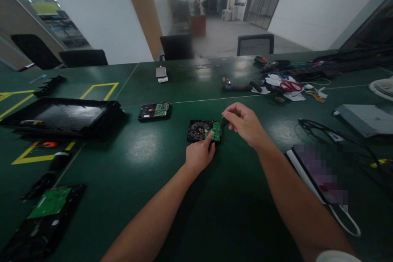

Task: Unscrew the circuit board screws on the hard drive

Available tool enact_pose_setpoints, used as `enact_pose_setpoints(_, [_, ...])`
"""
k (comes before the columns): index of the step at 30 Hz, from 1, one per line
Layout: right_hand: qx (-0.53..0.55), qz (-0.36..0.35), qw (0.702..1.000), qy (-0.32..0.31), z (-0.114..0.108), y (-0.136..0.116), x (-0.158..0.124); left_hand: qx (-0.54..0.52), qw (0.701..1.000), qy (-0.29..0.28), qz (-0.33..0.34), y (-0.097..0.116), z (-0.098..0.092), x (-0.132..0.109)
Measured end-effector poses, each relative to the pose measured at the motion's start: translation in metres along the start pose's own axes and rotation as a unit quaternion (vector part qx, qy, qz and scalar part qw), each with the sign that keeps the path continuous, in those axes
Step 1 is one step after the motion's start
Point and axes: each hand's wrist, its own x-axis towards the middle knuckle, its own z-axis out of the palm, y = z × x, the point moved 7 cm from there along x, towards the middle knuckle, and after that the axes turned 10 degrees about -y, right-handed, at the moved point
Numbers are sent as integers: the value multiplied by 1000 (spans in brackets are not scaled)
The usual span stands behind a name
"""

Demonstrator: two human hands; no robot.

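Nearest, on the left of the counter (147,159), a large drive (38,225) lies with its green panel up, well apart from the hands. On the right, a white cord (345,221) loops just beside the right forearm; an elbow swung outward might catch it and drag the phone (316,168).

Further in, the left hand (199,156) has its index finger set down on the green board (216,131) of the small drive (196,129), which lies flat on the counter, board up, between the hands. Whether the other fingers grip its edge I cannot tell. Pressing too hard could flex the board or harm its parts, and bare skin could pass static to it.

The right hand (243,125) pinches thumb to fingertip, its grip all but closed, seemingly on a dark piece (223,123) at the board's right end. Whether the two are joined is too small to tell. A slanted tug could bend contacts; a pull stronger than the left finger's hold could skid the drive over the smooth counter.

Beyond, another drive (154,111) lies to the left, near enough to be bumped by a hard slip that way.
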Motion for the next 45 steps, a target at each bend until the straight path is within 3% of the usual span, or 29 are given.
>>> enact_pose_setpoints(8, [60, -21, 995, -82, 17, -9, -1, 1, 1000, 11, -2, 0, -1, -1])
enact_pose_setpoints(12, [88, -23, 993, -72, 17, -9, -1, 2, 1000, 6, -4, 0, -1, 0])
enact_pose_setpoints(23, [-26, -13, 1000, 12, -5, -3, -1, 0, 1000, 3, -5, 0, 0, 0])
enact_pose_setpoints(35, [2, -51, 996, -78, 13, -11, -1, -2, 1000, 6, -2, -1, 2, 0])
enact_pose_setpoints(40, [-96, -77, 992, -14, 9, -15, -5, -1, 1000, 4, -5, -1, 1, 1])
enact_pose_setpoints(45, [-256, -131, 956, 53, 5, -28, -10, 1, 1000, 2, -6, -1, 1, 1])
